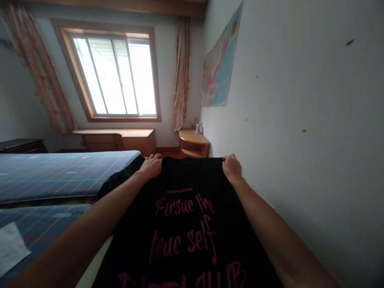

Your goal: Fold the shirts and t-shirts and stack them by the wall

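Note:
A black T-shirt [186, 228] with pink lettering is stretched out between my two hands, its collar edge at the far end. My left hand [151, 166] is closed on the shirt's left shoulder, fingers curled over the fabric. On the opposite shoulder, my right hand [232, 169] pinches the cloth in a closed grip. A sleeve hangs out to the left, beside the mattress. The shirt's lower end runs out of the bottom of the view.
Blue checked mattresses [72, 172] lie on the left, with a white paper [12, 246] on the nearer one. A wooden desk [138, 138] stands under the window [115, 76]. A corner shelf [195, 138] is ahead, and a white wall [306, 160] runs close along the right.

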Tool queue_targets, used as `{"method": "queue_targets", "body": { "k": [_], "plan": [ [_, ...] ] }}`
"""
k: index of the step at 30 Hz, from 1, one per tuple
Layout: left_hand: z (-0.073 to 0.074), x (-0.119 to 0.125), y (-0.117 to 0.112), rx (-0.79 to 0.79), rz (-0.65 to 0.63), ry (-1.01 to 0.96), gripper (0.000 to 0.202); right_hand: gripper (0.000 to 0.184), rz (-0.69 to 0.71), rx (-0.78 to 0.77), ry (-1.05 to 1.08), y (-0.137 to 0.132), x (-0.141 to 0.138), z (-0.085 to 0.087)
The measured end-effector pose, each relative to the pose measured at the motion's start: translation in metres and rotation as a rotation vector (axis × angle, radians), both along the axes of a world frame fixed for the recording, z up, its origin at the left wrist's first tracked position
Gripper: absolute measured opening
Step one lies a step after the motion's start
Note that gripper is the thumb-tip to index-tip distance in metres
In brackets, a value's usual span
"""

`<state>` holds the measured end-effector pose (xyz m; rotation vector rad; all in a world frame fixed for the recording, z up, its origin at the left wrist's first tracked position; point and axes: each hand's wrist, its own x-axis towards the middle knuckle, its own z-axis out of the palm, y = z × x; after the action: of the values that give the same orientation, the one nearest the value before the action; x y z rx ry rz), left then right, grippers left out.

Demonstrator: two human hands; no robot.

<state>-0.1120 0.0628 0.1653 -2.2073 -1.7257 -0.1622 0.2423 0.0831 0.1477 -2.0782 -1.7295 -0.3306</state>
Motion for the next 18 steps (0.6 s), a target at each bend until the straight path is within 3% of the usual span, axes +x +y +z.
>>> {"method": "queue_targets", "body": {
  "k": [4, 7, 9, 12, 15, 18],
  "plan": [
    [-0.052, 0.017, 0.003, -0.11, 0.032, 0.031, 0.063, 0.041, 0.004, -0.132, -0.03, 0.003, -0.002, -0.028],
    [-0.074, 0.017, -0.003, -0.145, 0.05, 0.048, 0.062, 0.037, 0.034, -0.199, -0.048, -0.002, -0.011, -0.054],
    [-0.076, 0.011, -0.01, -0.124, 0.066, 0.052, 0.057, 0.042, 0.053, -0.225, -0.065, -0.008, -0.018, -0.067],
    [-0.064, -0.006, -0.025, -0.022, 0.135, 0.047, 0.051, 0.051, 0.034, -0.245, -0.071, -0.018, -0.022, -0.076],
    [-0.048, -0.026, -0.041, 0.044, 0.25, 0.016, 0.049, 0.051, -0.026, -0.254, -0.021, -0.028, -0.02, -0.074],
    [-0.039, -0.044, -0.057, -0.025, 0.314, -0.011, 0.054, 0.045, -0.007, -0.234, 0.018, -0.036, -0.012, -0.069]
  ]
}}
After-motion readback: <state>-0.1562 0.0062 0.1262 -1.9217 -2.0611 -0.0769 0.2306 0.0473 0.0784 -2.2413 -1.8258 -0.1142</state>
